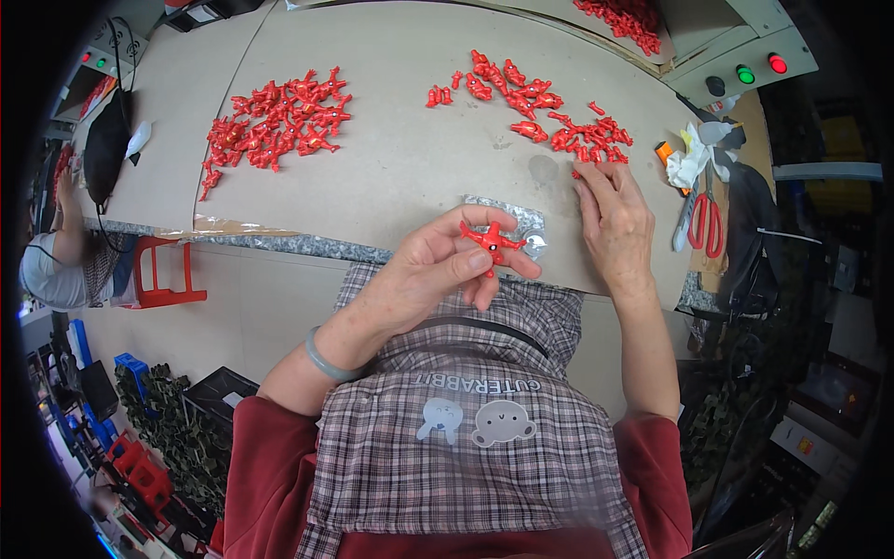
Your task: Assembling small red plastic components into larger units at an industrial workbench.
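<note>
Left hand [424, 270] grasps one red part [491, 238] between thumb and fingers [484, 253], held up just over the near edge of the surface [400, 158], above the lap. Small silvery disc [535, 245] sits just beside the part, at the edge. Right hand [613, 219] lies flat on the surface, fingers released and spread, fingertips touching the near edge of the right pile [549, 107] of red parts. Left pile [275, 121] lies well apart, far left. Red scissors [705, 219] and crumpled white rag [691, 158] lie right of the right hand. Plaid apron [466, 419] below.
</note>
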Motion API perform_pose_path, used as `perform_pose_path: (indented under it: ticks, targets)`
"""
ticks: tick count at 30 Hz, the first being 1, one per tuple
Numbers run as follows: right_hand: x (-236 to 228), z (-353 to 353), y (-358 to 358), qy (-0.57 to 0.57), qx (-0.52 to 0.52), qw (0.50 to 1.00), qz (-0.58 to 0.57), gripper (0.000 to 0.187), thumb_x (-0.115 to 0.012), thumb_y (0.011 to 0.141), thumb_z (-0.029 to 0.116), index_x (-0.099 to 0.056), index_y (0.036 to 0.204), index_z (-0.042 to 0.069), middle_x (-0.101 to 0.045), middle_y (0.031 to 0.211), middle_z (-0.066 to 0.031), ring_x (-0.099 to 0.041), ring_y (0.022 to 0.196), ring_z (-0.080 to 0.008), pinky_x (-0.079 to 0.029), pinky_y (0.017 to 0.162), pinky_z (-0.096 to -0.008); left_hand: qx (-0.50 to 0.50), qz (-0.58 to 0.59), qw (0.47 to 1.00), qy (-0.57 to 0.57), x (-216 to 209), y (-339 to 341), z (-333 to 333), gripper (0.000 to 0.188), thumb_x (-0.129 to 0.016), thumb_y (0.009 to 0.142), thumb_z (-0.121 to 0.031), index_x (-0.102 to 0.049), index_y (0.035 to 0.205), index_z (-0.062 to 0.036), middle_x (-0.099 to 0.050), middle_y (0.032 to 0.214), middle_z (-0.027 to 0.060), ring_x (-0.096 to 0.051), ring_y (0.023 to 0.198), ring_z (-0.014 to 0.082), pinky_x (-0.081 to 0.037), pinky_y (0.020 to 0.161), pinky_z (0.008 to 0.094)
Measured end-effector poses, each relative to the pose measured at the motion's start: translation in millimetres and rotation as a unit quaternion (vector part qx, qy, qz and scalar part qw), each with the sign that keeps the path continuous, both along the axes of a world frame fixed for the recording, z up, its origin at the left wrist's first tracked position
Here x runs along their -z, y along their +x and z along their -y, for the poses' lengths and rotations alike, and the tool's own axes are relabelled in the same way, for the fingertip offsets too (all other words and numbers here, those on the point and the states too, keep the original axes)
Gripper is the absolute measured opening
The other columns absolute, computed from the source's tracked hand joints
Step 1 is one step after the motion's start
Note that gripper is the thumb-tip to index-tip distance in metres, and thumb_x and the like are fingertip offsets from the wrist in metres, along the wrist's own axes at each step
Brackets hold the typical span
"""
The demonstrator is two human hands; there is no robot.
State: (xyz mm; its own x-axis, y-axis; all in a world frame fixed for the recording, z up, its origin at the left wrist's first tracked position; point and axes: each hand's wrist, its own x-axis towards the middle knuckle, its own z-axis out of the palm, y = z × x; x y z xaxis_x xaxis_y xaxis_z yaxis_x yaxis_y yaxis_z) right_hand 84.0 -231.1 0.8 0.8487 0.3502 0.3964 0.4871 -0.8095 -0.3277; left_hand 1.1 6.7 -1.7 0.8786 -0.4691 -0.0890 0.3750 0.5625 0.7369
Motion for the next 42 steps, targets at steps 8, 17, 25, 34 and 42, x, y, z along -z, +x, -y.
perform_pose_path:
  ticks: [8,17,25,34,42]
  targets:
    - [3,4,1,-0.026,-0.044,0.999,0.009,0.017,-0.069,0.084,0.002,-0.068,0.101,0.002,-0.061,0.096,-0.0106,-0.064,0.087,-0.0275,-0.054,0.071,-0.0399,-0.016,-0.009,1.000,0.003,3,-1,-1,0.028,-0.054,0.102,-0.017,-0.057,0.126,-0.0028,-0.066,0.118,0.0177,-0.059,0.073,0.0102,-0.049,0.066,0.0220]
    - [-35,-11,-33,0.168,-0.089,0.972,-0.139,0.022,-0.068,0.084,-0.002,-0.069,0.105,0.003,-0.065,0.094,-0.0100,-0.066,0.075,-0.0193,-0.054,0.064,-0.0302,-0.059,-0.051,0.996,0.038,5,-3,3,0.030,-0.062,0.098,-0.014,-0.061,0.125,-0.0006,-0.067,0.110,0.0111,-0.063,0.069,0.0150,-0.050,0.059,0.0253]
    - [-27,-28,-58,0.205,-0.160,0.957,-0.127,0.031,-0.078,0.073,-0.002,-0.070,0.102,0.003,-0.068,0.094,-0.0106,-0.068,0.081,-0.0236,-0.056,0.065,-0.0331,-0.055,-0.067,0.996,0.023,3,-5,7,0.025,-0.062,0.099,-0.017,-0.064,0.116,0.0005,-0.068,0.091,0.0048,-0.066,0.070,0.0114,-0.052,0.063,0.0218]
    - [-21,-32,-61,0.203,-0.139,0.966,-0.075,0.022,-0.078,0.072,-0.004,-0.071,0.092,0.001,-0.067,0.086,-0.0097,-0.066,0.074,-0.0229,-0.053,0.061,-0.0319,-0.066,-0.004,0.994,0.087,4,-8,11,0.027,-0.059,0.098,-0.007,-0.061,0.123,0.0047,-0.066,0.097,0.0084,-0.068,0.079,0.0142,-0.056,0.070,0.0240]
    - [-18,-31,-70,0.247,-0.129,0.952,-0.124,0.016,-0.075,0.075,-0.005,-0.071,0.090,0.000,-0.067,0.078,-0.0106,-0.066,0.069,-0.0213,-0.052,0.058,-0.0303,-0.120,0.159,0.954,0.223,3,-10,15,0.025,-0.059,0.093,0.004,-0.064,0.117,0.0077,-0.062,0.104,0.0117,-0.069,0.079,0.0152,-0.058,0.070,0.0249]
